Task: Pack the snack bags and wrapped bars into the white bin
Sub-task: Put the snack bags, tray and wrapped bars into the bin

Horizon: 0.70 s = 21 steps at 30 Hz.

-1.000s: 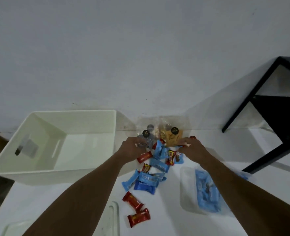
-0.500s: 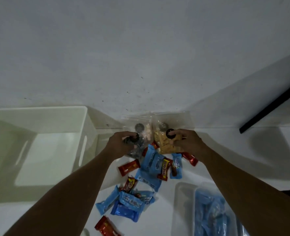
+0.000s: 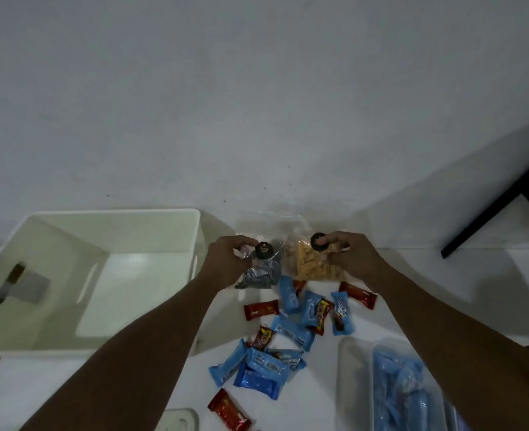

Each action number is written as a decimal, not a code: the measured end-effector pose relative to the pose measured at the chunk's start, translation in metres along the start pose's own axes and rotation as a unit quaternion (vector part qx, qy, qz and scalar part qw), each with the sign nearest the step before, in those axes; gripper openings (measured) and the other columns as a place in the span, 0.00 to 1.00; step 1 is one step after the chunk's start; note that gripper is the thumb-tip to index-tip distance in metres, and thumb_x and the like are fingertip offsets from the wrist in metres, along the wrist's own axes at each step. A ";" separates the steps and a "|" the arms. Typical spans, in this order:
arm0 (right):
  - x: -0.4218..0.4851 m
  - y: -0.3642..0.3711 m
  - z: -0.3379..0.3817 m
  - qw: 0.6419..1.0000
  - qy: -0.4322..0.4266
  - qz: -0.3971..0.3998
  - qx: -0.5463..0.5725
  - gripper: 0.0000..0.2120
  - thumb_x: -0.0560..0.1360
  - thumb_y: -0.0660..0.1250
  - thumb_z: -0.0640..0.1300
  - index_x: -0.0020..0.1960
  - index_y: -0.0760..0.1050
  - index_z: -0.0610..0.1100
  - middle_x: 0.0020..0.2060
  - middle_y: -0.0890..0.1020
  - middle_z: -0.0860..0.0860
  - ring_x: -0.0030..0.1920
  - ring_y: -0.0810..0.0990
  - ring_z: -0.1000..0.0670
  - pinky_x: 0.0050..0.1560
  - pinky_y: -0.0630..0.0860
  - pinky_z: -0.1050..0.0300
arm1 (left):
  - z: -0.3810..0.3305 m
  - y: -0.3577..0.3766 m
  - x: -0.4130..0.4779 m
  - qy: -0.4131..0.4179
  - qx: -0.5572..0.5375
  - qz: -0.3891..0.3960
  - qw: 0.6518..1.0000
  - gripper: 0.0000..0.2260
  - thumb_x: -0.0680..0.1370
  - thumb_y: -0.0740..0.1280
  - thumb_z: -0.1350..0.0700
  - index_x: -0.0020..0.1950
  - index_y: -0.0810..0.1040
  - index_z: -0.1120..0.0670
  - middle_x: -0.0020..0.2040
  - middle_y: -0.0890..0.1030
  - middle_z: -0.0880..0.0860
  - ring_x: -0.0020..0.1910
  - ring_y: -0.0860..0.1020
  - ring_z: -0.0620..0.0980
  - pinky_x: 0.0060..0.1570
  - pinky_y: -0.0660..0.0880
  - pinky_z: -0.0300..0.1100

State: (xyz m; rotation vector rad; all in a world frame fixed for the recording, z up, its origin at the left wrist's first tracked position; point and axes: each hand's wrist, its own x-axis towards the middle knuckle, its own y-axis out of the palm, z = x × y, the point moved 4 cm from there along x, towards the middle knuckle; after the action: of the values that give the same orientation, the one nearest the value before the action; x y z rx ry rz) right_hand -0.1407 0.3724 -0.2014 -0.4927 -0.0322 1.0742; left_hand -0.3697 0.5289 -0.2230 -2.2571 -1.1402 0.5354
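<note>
My left hand (image 3: 226,262) grips a clear bag of dark snacks (image 3: 261,272) with a round black label, just right of the white bin (image 3: 117,214). My right hand (image 3: 350,259) pinches a clear bag of yellow-orange snacks (image 3: 303,264), thumb on its black label. Both bags are side by side near the wall, above the table. The bin stands at the left, and I see nothing inside it. Several blue and red wrapped bars (image 3: 291,331) lie scattered on the white table between my forearms.
A clear plastic container (image 3: 355,384) holding blue wrapped bars sits at the lower right. A clear lid (image 3: 179,419) lies at the bottom edge. A black metal frame (image 3: 499,209) leans at the far right. The white wall is close behind the bags.
Both hands have closed on the two snack bags and raised them slightly off the pile. The view has swung left, showing more of the bin.
</note>
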 end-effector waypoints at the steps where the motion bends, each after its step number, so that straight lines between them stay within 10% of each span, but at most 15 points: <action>1: -0.003 0.003 0.016 1.000 -0.014 -0.002 -0.004 0.17 0.68 0.72 0.24 0.53 0.82 0.39 0.38 0.77 0.58 0.41 0.75 0.57 0.37 0.72 0.75 | -0.006 -0.016 -0.004 0.013 0.003 -0.009 1.000 0.17 0.67 0.80 0.58 0.53 0.85 0.47 0.43 0.82 0.46 0.44 0.79 0.45 0.40 0.68 0.23; 11: -0.024 0.102 0.170 0.990 -0.136 -0.001 -0.030 0.14 0.69 0.74 0.30 0.54 0.82 0.39 0.48 0.81 0.51 0.43 0.76 0.61 0.40 0.71 0.75 | 0.008 -0.203 -0.048 0.033 -0.046 -0.078 0.995 0.17 0.65 0.81 0.59 0.50 0.85 0.43 0.39 0.79 0.46 0.33 0.77 0.43 0.46 0.76 0.43; 17: -0.014 0.206 0.191 0.994 -0.107 0.000 -0.010 0.14 0.70 0.73 0.32 0.50 0.81 0.47 0.55 0.82 0.48 0.50 0.78 0.49 0.49 0.78 0.50 | 0.076 -0.267 -0.061 0.006 -0.034 -0.089 0.995 0.18 0.66 0.81 0.59 0.46 0.81 0.38 0.41 0.80 0.48 0.32 0.77 0.44 0.44 0.75 0.41; 21: 0.003 0.264 0.177 0.998 -0.058 -0.010 -0.027 0.14 0.71 0.73 0.33 0.51 0.79 0.48 0.56 0.80 0.50 0.54 0.78 0.47 0.46 0.73 0.56 | 0.130 -0.276 -0.047 -0.016 -0.028 -0.077 0.996 0.20 0.65 0.81 0.59 0.44 0.80 0.36 0.39 0.79 0.45 0.32 0.78 0.45 0.48 0.78 0.46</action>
State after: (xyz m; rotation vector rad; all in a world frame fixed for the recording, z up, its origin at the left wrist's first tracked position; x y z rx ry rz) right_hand -0.4052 0.5403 -0.1504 -0.4769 -0.1671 1.0841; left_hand -0.6359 0.6627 -0.1442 -2.1913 -1.3486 0.4830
